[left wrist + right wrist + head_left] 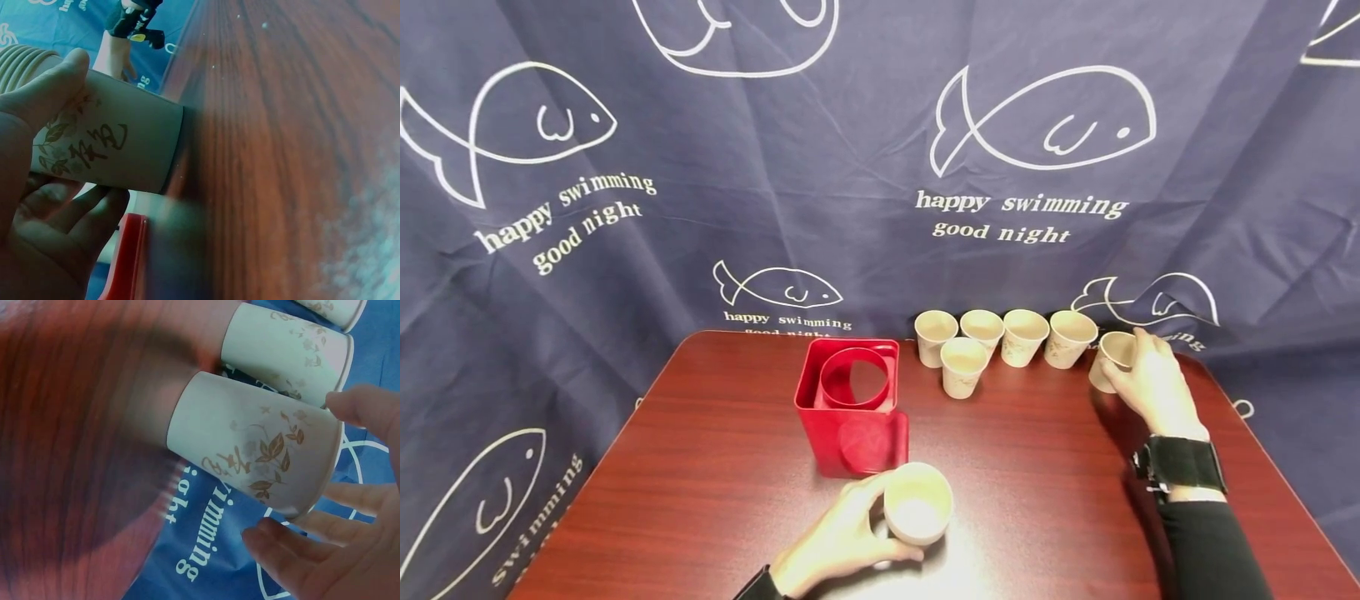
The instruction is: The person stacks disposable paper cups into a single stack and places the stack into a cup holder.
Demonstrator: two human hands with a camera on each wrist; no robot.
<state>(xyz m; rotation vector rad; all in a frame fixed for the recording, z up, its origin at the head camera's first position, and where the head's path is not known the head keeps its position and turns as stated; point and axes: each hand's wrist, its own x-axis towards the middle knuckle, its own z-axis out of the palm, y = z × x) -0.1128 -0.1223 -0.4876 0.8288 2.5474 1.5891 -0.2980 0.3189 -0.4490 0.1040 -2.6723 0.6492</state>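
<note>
Head view, left hand (835, 542) gripping cup stack (917, 502), right hand (1152, 385) loosely cupping end cup (1112, 358)

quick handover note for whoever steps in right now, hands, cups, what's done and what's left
Left hand: holds a stack of paper cups near the front of the table, just in front of the red box; the left wrist view shows several nested rims.
Right hand: fingers spread around the rightmost cup at the back right; in the right wrist view the fingers are not yet closed on it.
Five more single cups stand in a loose row behind the red box's right side.
Done: some cups are already stacked.
Left, likely: six single cups are not yet in the stack.
</note>
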